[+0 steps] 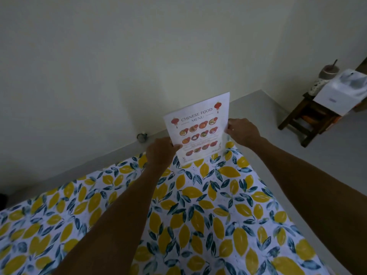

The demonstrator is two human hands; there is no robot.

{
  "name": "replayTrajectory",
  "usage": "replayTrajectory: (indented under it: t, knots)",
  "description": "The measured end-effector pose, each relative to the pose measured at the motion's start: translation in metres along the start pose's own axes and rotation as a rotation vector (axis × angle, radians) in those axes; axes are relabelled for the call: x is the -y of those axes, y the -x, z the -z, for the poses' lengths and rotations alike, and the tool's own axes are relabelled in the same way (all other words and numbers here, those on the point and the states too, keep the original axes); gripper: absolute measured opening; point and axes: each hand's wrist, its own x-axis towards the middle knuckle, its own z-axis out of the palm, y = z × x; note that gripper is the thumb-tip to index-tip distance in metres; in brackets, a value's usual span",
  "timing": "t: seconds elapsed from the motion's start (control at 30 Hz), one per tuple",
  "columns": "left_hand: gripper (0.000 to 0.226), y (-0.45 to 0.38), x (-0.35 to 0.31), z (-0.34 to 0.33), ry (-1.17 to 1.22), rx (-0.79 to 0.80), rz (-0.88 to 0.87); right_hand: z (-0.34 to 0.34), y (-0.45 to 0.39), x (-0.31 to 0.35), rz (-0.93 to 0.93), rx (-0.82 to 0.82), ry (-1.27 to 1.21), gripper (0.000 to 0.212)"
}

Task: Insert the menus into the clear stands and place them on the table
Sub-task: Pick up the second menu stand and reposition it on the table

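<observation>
over the lemon-print table my left hand pinches the menu low on its left edge and my right hand pinches the right edge higher. the sheet stands upright at the far edge, long axis vertical; i can't make out a stand.

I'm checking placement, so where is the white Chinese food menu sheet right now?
In the head view, the white Chinese food menu sheet stands upright at the lemon-print tablecloth's far edge, between left hand and right hand.
</observation>
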Motion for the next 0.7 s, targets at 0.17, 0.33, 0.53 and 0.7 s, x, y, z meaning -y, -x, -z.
replayTrajectory:
  t: [0.17,0.33,0.53,0.7]
  knots:
    - [0.042,-0.017,0.0,-0.017,0.013,0.003,-0.009,-0.009,-0.016,-0.01,-0.019,0.004,-0.028,0.026]
    - [0.032,-0.03,-0.001,-0.021,0.107,0.014,0.026,-0.021,-0.026,-0.012,-0.066,-0.004,-0.093,0.024]
    - [0.035,-0.037,0.001,-0.03,0.139,-0.023,0.088,-0.033,-0.031,-0.006,-0.134,-0.06,-0.221,0.023]
    - [0.034,-0.038,0.001,-0.033,0.152,-0.03,0.101,-0.037,-0.029,-0.003,-0.128,-0.075,-0.213,0.025]
